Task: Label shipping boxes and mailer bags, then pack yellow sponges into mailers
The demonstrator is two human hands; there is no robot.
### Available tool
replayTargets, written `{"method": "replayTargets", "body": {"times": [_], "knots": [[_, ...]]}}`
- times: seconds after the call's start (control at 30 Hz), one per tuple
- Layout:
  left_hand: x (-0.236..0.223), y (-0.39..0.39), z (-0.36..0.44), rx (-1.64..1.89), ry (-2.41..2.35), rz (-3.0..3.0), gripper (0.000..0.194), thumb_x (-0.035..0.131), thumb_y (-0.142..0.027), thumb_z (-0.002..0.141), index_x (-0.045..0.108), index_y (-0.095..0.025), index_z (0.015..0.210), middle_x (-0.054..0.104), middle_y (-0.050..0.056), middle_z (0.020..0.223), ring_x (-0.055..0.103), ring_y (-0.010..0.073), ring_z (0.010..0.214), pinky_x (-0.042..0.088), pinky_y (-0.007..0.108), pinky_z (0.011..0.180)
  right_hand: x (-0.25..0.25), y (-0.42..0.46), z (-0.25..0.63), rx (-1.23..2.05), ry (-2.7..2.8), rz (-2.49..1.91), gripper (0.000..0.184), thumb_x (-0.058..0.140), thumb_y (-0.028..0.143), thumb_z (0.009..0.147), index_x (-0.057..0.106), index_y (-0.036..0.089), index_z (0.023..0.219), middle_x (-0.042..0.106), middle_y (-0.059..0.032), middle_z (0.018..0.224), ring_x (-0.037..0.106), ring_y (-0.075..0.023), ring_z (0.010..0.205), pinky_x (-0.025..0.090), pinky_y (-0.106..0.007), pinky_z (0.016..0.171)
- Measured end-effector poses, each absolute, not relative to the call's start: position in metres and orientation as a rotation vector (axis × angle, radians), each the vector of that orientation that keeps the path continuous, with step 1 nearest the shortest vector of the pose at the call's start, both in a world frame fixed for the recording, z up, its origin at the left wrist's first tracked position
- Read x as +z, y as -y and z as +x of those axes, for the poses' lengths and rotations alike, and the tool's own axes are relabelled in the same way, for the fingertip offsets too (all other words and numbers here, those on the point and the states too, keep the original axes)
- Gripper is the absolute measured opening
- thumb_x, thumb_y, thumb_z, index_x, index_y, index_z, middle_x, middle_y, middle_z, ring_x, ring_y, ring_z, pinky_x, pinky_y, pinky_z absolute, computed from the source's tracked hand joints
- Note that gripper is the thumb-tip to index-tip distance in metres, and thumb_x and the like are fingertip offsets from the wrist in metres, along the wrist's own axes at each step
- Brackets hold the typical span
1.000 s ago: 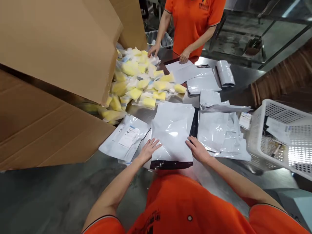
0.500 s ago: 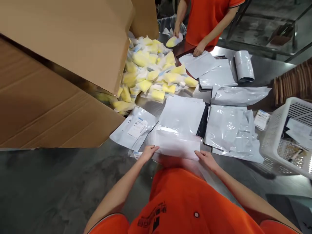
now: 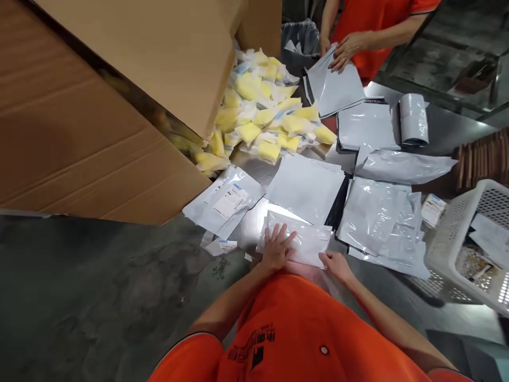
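A light, soft, slippery poly mailer (image 3: 308,241) lies at lower centre, pressed flat under the spread fingers of the left hand (image 3: 278,246). The right hand (image 3: 336,266) is laid at its near edge, where it is best taken; whether that edge is pinched cannot be told.

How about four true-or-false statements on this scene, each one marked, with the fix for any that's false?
1. The left hand presses flat on a plastic bag. True.
2. The right hand is inside the basket. False: it is at the bag's near edge, and the basket sits off to the right.
3. Yellow packets spill from a tipped cardboard box. True.
4. The co-worker's hands are empty. False: one co-worker's hand is on a grey mailer.
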State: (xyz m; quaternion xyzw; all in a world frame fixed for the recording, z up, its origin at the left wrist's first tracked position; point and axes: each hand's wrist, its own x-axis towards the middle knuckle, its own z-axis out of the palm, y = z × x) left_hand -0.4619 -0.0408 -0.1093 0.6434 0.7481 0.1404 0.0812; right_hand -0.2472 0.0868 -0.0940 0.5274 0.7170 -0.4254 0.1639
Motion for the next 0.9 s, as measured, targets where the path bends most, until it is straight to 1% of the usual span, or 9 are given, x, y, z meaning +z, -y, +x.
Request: {"method": "replayTargets", "body": {"times": [0.1, 0.17, 0.27, 0.37, 0.53, 0.63, 0.73, 0.8, 0.9], "knots": [[-0.127, 0.036, -0.460, 0.353, -2.249, 1.983, 0.057, 0.051, -0.053, 0.092, 0.043, -0.035, 0.146, 0.037, 0.010, 0.157, 0.028, 0.0363, 0.145, 0.010, 0.067, 0.115, -0.067, -0.100, -0.255, -0.833, -2.064, 1.306, 0.034, 0.055, 0.047, 0.086, 0.065, 0.017, 0.073, 0.070, -0.0127, 0.083, 0.067, -0.0269, 0.084, 0.045, -0.034, 0.073], [-0.132, 0.035, -0.462, 0.358, -2.244, 2.026, 0.058, 0.053, -0.052, 0.092, 0.042, -0.035, 0.146, 0.035, 0.009, 0.157, 0.025, 0.0357, 0.146, 0.005, 0.067, 0.116, -0.045, -0.108, -0.275, -0.651, -2.192, 1.217, 0.041, 0.050, 0.052, 0.090, 0.068, 0.016, 0.082, 0.070, -0.0172, 0.089, 0.067, -0.0307, 0.088, 0.045, -0.038, 0.075], [-0.133, 0.034, -0.461, 0.382, -2.237, 2.068, 0.054, 0.057, -0.050, 0.090, 0.049, -0.033, 0.141, 0.042, 0.010, 0.153, 0.026, 0.0369, 0.146, 0.003, 0.068, 0.116, -0.025, -0.118, -0.332, -0.627, -2.583, 0.989, 0.039, 0.038, 0.043, 0.099, 0.068, 0.018, 0.098, 0.070, -0.0130, 0.098, 0.065, -0.0259, 0.097, 0.045, -0.033, 0.080], [-0.135, 0.034, -0.459, 0.412, -2.258, 2.058, 0.044, 0.061, -0.048, 0.088, 0.061, -0.031, 0.128, 0.058, 0.009, 0.136, 0.034, 0.0374, 0.141, 0.002, 0.067, 0.116, -0.032, -0.124, -0.397, -0.782, -2.703, 0.798, 0.028, 0.046, 0.032, 0.096, 0.064, 0.019, 0.113, 0.068, -0.0092, 0.111, 0.061, -0.0209, 0.104, 0.042, -0.027, 0.085], [-0.122, 0.037, -0.456, 0.473, -2.249, 1.996, 0.043, 0.058, -0.047, 0.090, 0.059, -0.031, 0.130, 0.058, 0.009, 0.135, 0.040, 0.0361, 0.136, 0.012, 0.066, 0.116, -0.060, -0.128, -0.451, -0.826, -2.575, 0.776, 0.020, 0.050, 0.026, 0.091, 0.066, 0.019, 0.102, 0.070, -0.0076, 0.101, 0.061, -0.0192, 0.089, 0.038, -0.026, 0.071], [-0.099, 0.033, -0.461, 0.788, -2.182, 1.582, 0.035, 0.050, -0.043, 0.093, 0.065, -0.024, 0.119, 0.062, 0.011, 0.128, 0.047, 0.0333, 0.130, 0.029, 0.059, 0.112, -0.066, -0.132, -0.447, -0.874, -2.615, 0.757, 0.022, 0.043, 0.024, 0.094, 0.064, 0.019, 0.093, 0.069, -0.0035, 0.092, 0.058, -0.0150, 0.078, 0.034, -0.024, 0.065], [-0.080, 0.018, -0.475, 1.117, -2.050, 0.630, 0.041, 0.039, -0.049, 0.095, 0.064, -0.018, 0.085, 0.068, 0.009, 0.084, 0.065, 0.0230, 0.086, 0.053, 0.040, 0.083, -0.068, -0.134, -0.436, -0.935, -2.741, 0.723, 0.023, 0.043, 0.023, 0.094, 0.063, 0.018, 0.085, 0.067, -0.0027, 0.087, 0.055, -0.0139, 0.076, 0.033, -0.024, 0.066], [-0.077, 0.003, -0.489, 1.159, -1.932, 0.267, 0.049, 0.029, -0.054, 0.096, 0.056, -0.019, 0.075, 0.059, 0.004, 0.061, 0.059, 0.0173, 0.057, 0.051, 0.032, 0.057, -0.068, -0.134, -0.431, -0.950, -2.806, 0.683, 0.023, 0.044, 0.022, 0.094, 0.063, 0.018, 0.083, 0.065, -0.0028, 0.085, 0.054, -0.0143, 0.076, 0.032, -0.025, 0.069], [-0.085, -0.016, -0.505, 1.147, -1.825, 0.151, 0.049, 0.027, -0.051, 0.096, 0.050, -0.020, 0.066, 0.053, 0.001, 0.052, 0.052, 0.0126, 0.044, 0.042, 0.026, 0.043, -0.066, -0.132, -0.427, -0.921, -2.849, 0.624, 0.023, 0.045, 0.024, 0.094, 0.065, 0.018, 0.084, 0.066, -0.0043, 0.086, 0.054, -0.0158, 0.079, 0.032, -0.026, 0.072]]}}
